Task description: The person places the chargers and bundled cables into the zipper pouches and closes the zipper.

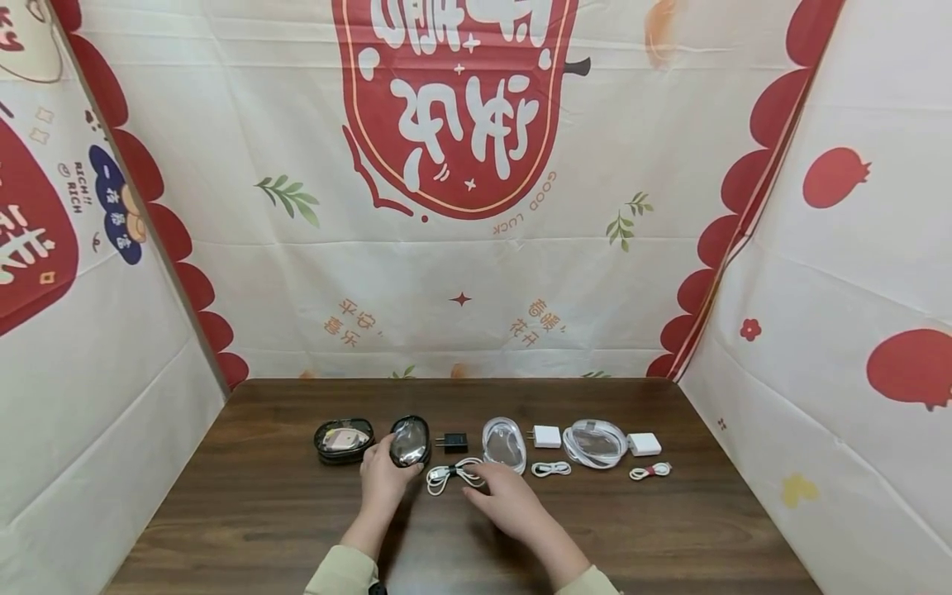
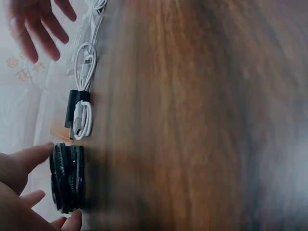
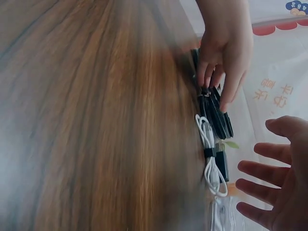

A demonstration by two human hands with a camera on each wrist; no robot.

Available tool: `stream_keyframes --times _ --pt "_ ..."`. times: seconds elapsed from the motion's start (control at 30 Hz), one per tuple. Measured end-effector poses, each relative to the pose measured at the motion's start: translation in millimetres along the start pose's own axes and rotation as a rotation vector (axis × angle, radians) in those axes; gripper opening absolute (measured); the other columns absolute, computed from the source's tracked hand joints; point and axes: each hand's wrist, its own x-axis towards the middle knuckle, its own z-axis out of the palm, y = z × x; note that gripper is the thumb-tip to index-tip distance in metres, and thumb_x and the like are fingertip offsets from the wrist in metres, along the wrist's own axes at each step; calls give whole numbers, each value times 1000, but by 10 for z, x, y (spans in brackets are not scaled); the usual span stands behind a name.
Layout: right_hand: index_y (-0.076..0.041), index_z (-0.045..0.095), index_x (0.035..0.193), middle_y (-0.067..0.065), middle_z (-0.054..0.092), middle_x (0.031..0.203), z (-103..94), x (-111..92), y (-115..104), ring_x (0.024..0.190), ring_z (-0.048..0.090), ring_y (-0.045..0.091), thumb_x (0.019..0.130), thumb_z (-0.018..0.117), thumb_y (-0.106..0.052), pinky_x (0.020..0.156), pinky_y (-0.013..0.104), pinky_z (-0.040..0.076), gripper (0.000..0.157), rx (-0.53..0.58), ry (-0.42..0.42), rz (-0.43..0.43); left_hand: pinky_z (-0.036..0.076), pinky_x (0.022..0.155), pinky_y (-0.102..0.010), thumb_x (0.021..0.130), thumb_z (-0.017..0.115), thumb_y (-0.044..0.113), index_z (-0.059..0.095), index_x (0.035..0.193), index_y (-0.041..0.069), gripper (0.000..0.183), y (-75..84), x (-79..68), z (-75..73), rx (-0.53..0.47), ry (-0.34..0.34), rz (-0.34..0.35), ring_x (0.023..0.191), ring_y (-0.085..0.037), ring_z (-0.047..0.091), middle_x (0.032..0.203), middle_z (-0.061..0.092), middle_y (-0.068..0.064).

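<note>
In the head view my left hand (image 1: 384, 479) spans a small oval zip case with black sides and a clear top (image 1: 410, 441). Its thumb and fingers are at opposite edges of the case, which the left wrist view shows side-on with its zip (image 2: 67, 177). My right hand (image 1: 508, 498), fingers spread, hovers beside a bundled white charging cable (image 1: 439, 477) with a black strap. The right wrist view shows this right hand (image 3: 276, 175) apart from the cable (image 3: 210, 154). Behind the cable lies a black plug charger (image 1: 454, 443).
Another black-edged case (image 1: 344, 438) with something pale inside is at the left. Rightward stand a clear case (image 1: 504, 446), a white charger (image 1: 546, 436), a bundled cable (image 1: 551, 469), a clear white-edged case (image 1: 595, 444), another white charger (image 1: 644, 445) and a red-strapped cable (image 1: 650, 471).
</note>
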Motion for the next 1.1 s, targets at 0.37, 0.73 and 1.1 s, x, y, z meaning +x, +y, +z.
stream_keyframes --times 0.37,0.73,1.1 --pt "-3 66 120 9 66 117 79 82 -106 113 59 31 93 64 -27 97 46 44 37 22 4 -12 44 92 -56 73 84 6 62 120 -7 53 -34 18 69 2 1 9 106 -49 54 116 56 -31" --pt "-4 65 121 8 66 118 117 123 -125 114 58 29 93 64 -23 98 45 44 34 31 -17 5 43 96 -54 85 75 10 64 120 -7 41 -26 25 -133 -36 -25 2 113 -46 53 118 57 -31" --pt "-3 66 120 9 67 113 174 129 -181 109 59 25 92 65 -23 96 42 45 35 71 -1 -43 39 100 -56 92 68 12 62 124 -7 38 -44 -65 -338 -96 -112 -32 122 -47 47 126 54 -32"
